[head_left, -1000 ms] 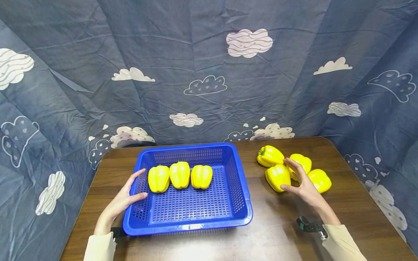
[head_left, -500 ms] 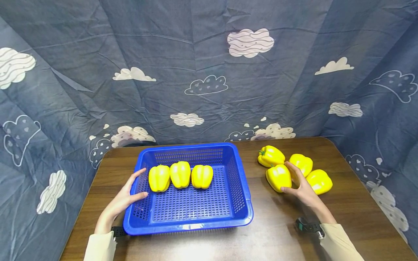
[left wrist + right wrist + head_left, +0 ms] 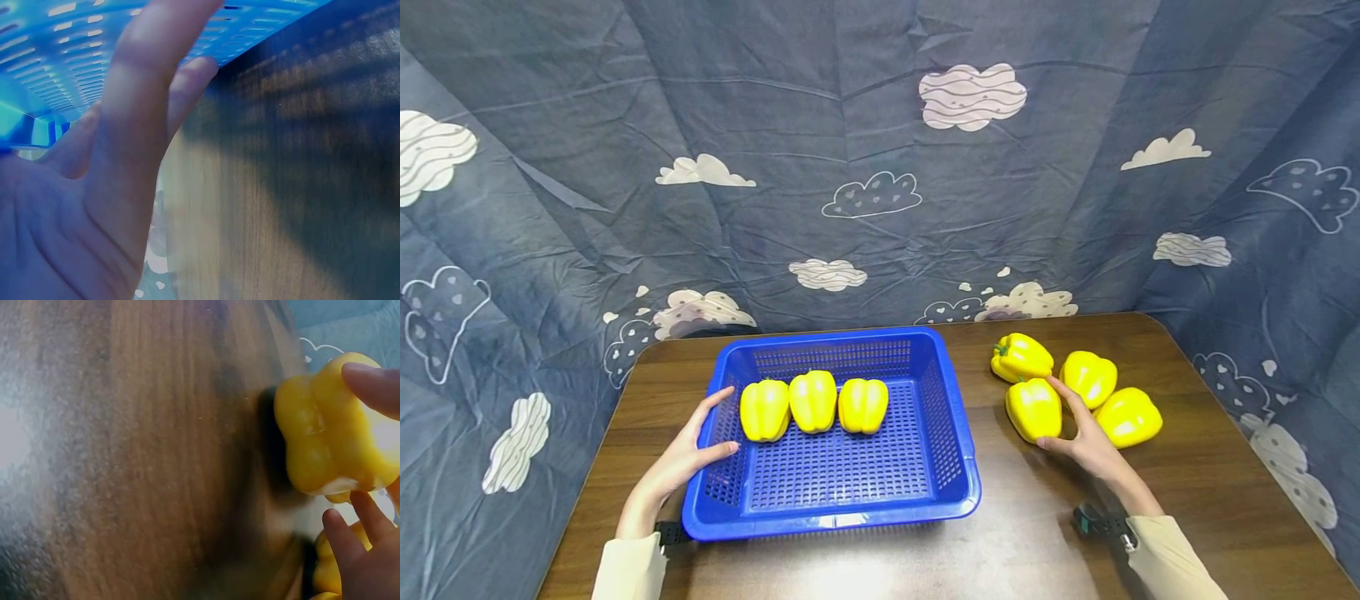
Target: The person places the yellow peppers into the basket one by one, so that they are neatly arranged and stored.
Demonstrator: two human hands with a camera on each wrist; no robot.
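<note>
A blue plastic basket (image 3: 838, 527) with perforated walls stands on the table, holding three yellow bell peppers (image 3: 812, 402) in a row. My left hand (image 3: 679, 454) holds its left rim, thumb and index finger reaching over the edge; in the left wrist view, other fingers lie against the outer side. To the right, my right hand (image 3: 1092, 446) grips a yellow bell pepper (image 3: 1033, 408) from its right side. The right wrist view shows the thumb on one side of this bell pepper (image 3: 325, 431) and fingers at the opposite side.
Three more yellow bell peppers lie around the right hand: one behind (image 3: 1022, 358), one at the back right (image 3: 1087, 379) and one to the right (image 3: 1129, 417). The brown wooden table (image 3: 1000, 542) ends at a blue cloud-patterned curtain (image 3: 880, 250).
My right hand has closed in on the front bell pepper and shifted slightly left with it, turning it a little more upright. The left hand and basket have stayed put.
</note>
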